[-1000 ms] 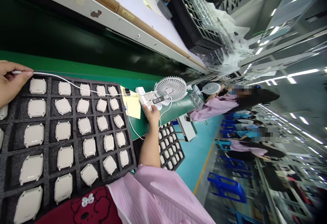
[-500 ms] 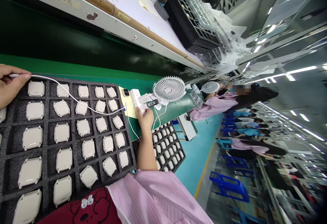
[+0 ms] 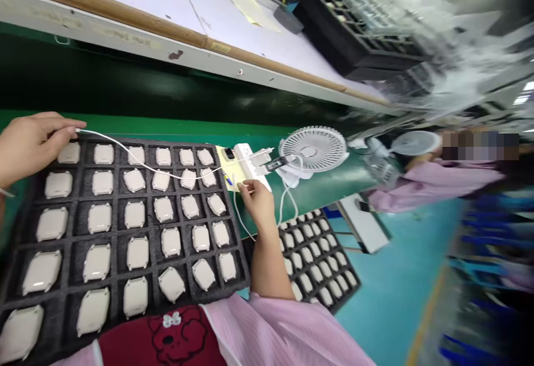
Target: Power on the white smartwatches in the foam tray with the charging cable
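My left hand (image 3: 39, 146) is closed on the end of a thin white cable (image 3: 137, 161), at the upper left of the tray. The cable sags across the upper rows toward a white power strip (image 3: 247, 157). My right hand (image 3: 259, 204) is beside the strip's lower end, fingers curled with thumb and fingertips close together. A white cord (image 3: 238, 210) passes right by those fingertips; what they pinch, if anything, is not clear. Below the cable lies a dark foam tray (image 3: 117, 230) whose compartments hold several pale, rounded-square watch-like cases (image 3: 134, 214).
A white fan (image 3: 312, 150) stands right of the strip. A yellow sheet (image 3: 223, 160) with a small black watch-like item (image 3: 229, 153) lies left of it. A second filled tray (image 3: 329, 257) sits lower right. A shelf (image 3: 233, 54) runs above; a co-worker's pink sleeve (image 3: 438, 185) shows right.
My right hand has come off the power strip to a spot just beside its lower end. My left hand still holds the cable end. The whole view has shifted.
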A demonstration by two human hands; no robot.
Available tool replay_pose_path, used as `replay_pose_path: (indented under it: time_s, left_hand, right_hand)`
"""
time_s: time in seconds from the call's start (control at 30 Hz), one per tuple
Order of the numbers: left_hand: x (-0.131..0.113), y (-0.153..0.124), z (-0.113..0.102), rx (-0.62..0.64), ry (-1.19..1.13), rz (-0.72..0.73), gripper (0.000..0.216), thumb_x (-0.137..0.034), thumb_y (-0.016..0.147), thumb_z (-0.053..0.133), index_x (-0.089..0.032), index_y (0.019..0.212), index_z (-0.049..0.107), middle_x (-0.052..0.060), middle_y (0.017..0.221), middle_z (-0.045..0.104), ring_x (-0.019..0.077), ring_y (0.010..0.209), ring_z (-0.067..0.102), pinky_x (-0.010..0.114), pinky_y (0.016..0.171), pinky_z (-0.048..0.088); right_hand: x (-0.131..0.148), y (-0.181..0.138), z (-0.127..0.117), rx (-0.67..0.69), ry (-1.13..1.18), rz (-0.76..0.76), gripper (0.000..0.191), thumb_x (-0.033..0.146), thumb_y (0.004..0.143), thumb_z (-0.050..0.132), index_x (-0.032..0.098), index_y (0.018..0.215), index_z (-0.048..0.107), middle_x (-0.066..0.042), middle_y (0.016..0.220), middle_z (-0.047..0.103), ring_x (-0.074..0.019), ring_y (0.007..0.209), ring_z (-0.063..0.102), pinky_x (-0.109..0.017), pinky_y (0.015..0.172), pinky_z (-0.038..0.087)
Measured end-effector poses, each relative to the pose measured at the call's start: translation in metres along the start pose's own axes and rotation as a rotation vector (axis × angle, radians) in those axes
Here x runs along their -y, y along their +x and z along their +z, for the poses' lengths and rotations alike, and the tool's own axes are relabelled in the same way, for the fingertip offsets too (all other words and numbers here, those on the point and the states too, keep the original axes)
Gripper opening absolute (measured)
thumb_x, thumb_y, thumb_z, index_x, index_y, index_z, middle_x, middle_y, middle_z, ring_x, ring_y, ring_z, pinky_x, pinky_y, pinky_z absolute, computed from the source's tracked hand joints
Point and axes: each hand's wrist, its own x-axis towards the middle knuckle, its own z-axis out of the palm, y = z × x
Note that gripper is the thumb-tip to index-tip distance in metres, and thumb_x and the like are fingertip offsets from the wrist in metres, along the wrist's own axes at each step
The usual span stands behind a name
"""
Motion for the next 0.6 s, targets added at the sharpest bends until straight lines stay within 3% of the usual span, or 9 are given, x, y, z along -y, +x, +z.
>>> replay_pose_path:
  time_s: [0.17, 0.3, 0.5, 0.6]
  left_hand:
    - [0.006, -0.003, -0.026, 0.199, 0.182, -0.108, 0.052, -0.047, 0.088, 0.042, -0.015, 0.115, 0.072, 0.005, 0.111, 0.075, 0.0276, 0.106, 0.067, 0.036, 0.098, 0.049]
    - [0.008, 0.000, -0.020, 0.355, 0.276, -0.094, 0.033, -0.033, 0.084, 0.049, -0.019, 0.099, 0.075, 0.005, 0.102, 0.077, 0.0265, 0.097, 0.069, 0.033, 0.092, 0.049]
    - [0.019, 0.005, 0.001, 0.347, 0.196, -0.003, 0.021, -0.031, 0.074, 0.050, -0.024, 0.080, 0.069, 0.004, 0.094, 0.076, 0.0248, 0.087, 0.070, 0.031, 0.081, 0.050]
    - [0.023, 0.006, 0.005, 0.367, 0.167, 0.023, 0.020, -0.029, 0.073, 0.048, -0.024, 0.079, 0.066, 0.007, 0.094, 0.075, 0.0280, 0.089, 0.070, 0.034, 0.082, 0.051]
  right_hand:
    - [0.008, 0.016, 0.011, 0.161, 0.085, -0.028, 0.022, 0.044, 0.077, 0.062, 0.022, 0.076, 0.063, -0.009, 0.073, 0.068, -0.0276, 0.069, 0.063, -0.036, 0.066, 0.045]
    - [0.007, 0.022, -0.005, 0.201, 0.121, -0.067, 0.016, 0.040, 0.075, 0.055, 0.025, 0.070, 0.052, -0.007, 0.061, 0.061, -0.0261, 0.059, 0.058, -0.035, 0.059, 0.042]
    - [0.037, 0.015, -0.027, 0.326, 0.264, -0.280, 0.035, 0.057, 0.086, 0.051, 0.023, 0.090, 0.058, -0.006, 0.077, 0.067, -0.0264, 0.072, 0.065, -0.038, 0.069, 0.054]
    - [0.055, 0.019, -0.031, 0.439, 0.275, -0.393, 0.043, 0.064, 0.087, 0.058, 0.022, 0.081, 0.064, -0.005, 0.075, 0.067, -0.0262, 0.072, 0.066, -0.038, 0.070, 0.055]
